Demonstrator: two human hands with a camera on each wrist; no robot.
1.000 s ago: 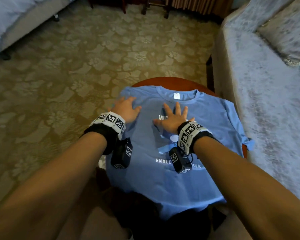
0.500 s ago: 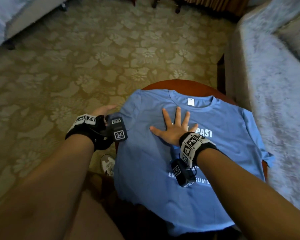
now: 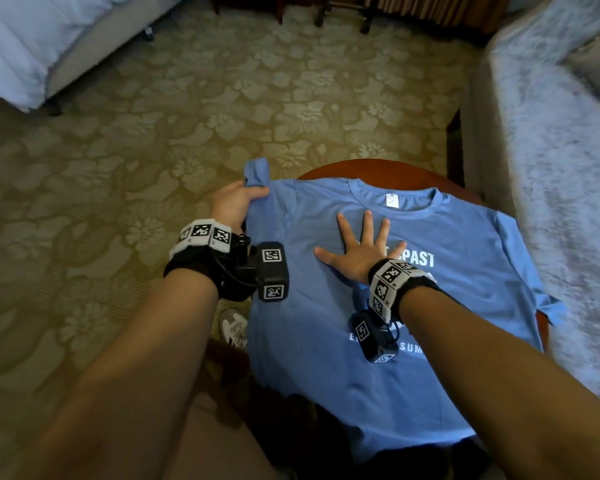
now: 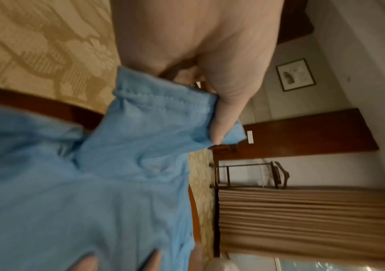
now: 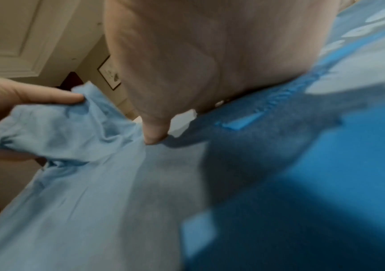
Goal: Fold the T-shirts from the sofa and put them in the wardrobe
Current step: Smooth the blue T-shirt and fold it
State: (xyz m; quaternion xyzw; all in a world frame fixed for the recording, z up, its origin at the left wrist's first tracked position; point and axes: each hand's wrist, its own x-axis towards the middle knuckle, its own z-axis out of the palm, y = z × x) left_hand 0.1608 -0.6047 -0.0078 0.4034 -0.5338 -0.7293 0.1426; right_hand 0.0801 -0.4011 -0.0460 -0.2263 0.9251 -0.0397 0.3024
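A: Where is the T-shirt [image 3: 378, 306] right now?

B: It lies face up over a small round wooden table [image 3: 378, 169], collar away from the person and hem hanging over the near edge. The sofa [image 3: 551, 188] stands just beside it on the right.

A: And the hands?

B: The right hand [image 3: 361, 252] lies flat on the chest of the shirt, fingers straight and spread, holding nothing, only pressing the cloth down. The left hand [image 3: 234, 204] has the left sleeve [image 3: 257, 173] pinched between thumb and curled fingers and holds it raised off the table edge; the left wrist view shows the thumb lying across the sleeve's hem.

A: So which step is this?

B: I judge it the first fold: one side pinned, the sleeve taken up to go inward.

A: What does the next move call for?

B: Probably carrying the sleeve across toward the middle while the flat hand keeps the body from sliding, then laying it smooth. The other sleeve, the folds after it and the wardrobe are not yet done.
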